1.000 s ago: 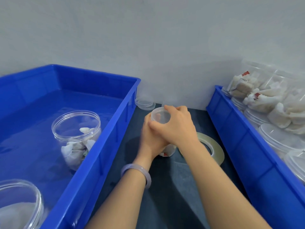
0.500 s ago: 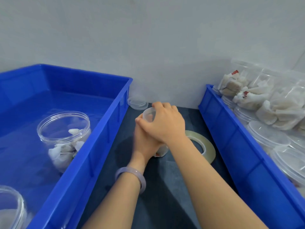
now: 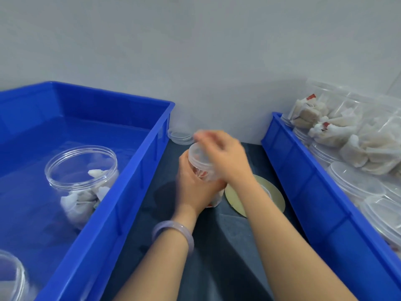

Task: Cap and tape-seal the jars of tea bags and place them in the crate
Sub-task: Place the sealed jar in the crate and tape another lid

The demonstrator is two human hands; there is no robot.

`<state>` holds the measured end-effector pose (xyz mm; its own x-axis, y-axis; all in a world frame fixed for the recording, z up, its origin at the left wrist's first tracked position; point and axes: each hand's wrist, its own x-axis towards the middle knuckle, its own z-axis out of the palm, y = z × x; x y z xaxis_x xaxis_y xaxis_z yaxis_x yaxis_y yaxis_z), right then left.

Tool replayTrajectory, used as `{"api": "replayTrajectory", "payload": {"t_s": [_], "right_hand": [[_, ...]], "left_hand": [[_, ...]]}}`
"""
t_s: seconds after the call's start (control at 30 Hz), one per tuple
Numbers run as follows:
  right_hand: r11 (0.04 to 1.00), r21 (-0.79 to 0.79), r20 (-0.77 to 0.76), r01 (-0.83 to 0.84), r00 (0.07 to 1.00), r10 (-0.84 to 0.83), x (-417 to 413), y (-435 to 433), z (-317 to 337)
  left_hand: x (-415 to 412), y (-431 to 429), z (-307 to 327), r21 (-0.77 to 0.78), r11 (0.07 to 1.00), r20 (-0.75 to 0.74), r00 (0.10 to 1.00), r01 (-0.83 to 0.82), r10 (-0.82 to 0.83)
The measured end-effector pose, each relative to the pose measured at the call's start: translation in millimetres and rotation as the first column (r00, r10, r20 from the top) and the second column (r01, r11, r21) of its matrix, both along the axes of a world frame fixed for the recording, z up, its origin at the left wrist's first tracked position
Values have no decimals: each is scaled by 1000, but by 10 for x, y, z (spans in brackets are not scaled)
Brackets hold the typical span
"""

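A small clear jar of tea bags (image 3: 214, 197) stands on the dark table between two blue crates. My left hand (image 3: 192, 187) grips its body from the left. My right hand (image 3: 229, 158) curls over the clear cap (image 3: 198, 158) from the right; its fingertips are blurred at the cap's far edge. A roll of clear tape (image 3: 274, 197) lies flat just right of the jar, partly under my right wrist. The left blue crate (image 3: 130, 181) holds a capped jar of tea bags (image 3: 82, 177) and another jar (image 3: 10, 276) at the bottom left corner.
Spare clear lids (image 3: 180, 135) are stacked by the wall behind the jar. The right blue crate (image 3: 303, 181) is packed with clear jars and tea bags (image 3: 338, 135), with lidded jars (image 3: 355, 181) in front. A grey wall closes off the back.
My right hand has turned on the cap, so more of the cap's top shows and the fingertips blur. The left hand keeps its hold on the jar. The camera has moved closer.
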<state>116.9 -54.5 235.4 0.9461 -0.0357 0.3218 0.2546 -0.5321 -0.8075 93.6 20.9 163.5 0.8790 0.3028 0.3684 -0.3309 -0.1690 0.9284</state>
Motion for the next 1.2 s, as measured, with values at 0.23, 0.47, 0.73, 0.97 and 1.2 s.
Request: {"api": "replayTrajectory", "payload": {"t_s": [0.23, 0.47, 0.73, 0.97, 1.2], "right_hand": [[965, -238, -138, 111, 979, -147, 713, -335, -429], [673, -737, -246, -59, 951, -187, 1252, -341, -749], [846, -529, -338, -65, 931, -140, 1118, -569, -358], [630, -768, -121, 116, 940, -320, 249, -639, -493], [778, -589, -494, -217, 859, -134, -343, -713, -459]], "left_hand": [[16, -1, -71, -37, 988, 108, 983, -147, 150], [63, 40, -76, -37, 976, 94, 972, -213, 215], [83, 71, -85, -50, 980, 93, 976, -191, 195], [56, 62, -40, -65, 987, 50, 987, -147, 151], [-107, 160, 13, -51, 995, -57, 994, 89, -92]]}}
